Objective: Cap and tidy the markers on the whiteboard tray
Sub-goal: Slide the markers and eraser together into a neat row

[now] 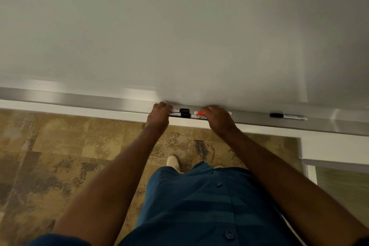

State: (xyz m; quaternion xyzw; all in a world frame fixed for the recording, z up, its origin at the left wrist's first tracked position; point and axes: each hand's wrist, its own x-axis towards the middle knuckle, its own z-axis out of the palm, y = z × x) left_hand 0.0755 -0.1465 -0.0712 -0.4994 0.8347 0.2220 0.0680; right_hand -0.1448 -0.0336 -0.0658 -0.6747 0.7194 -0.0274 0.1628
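A blank whiteboard [179,26] fills the upper view above patterned carpet [60,156]. Along its bottom edge runs the metal tray [79,100]. At mid-tray the left hand [158,115] curls its fingers over two black-capped markers [179,112]; the right hand [216,119] covers a red-capped marker [198,113] and another beneath. One lone black-capped marker [287,116] lies well apart toward the tray's right end.

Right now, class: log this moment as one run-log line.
left hand: on black-capped markers | right hand: on red-capped marker | lone marker: apart, right
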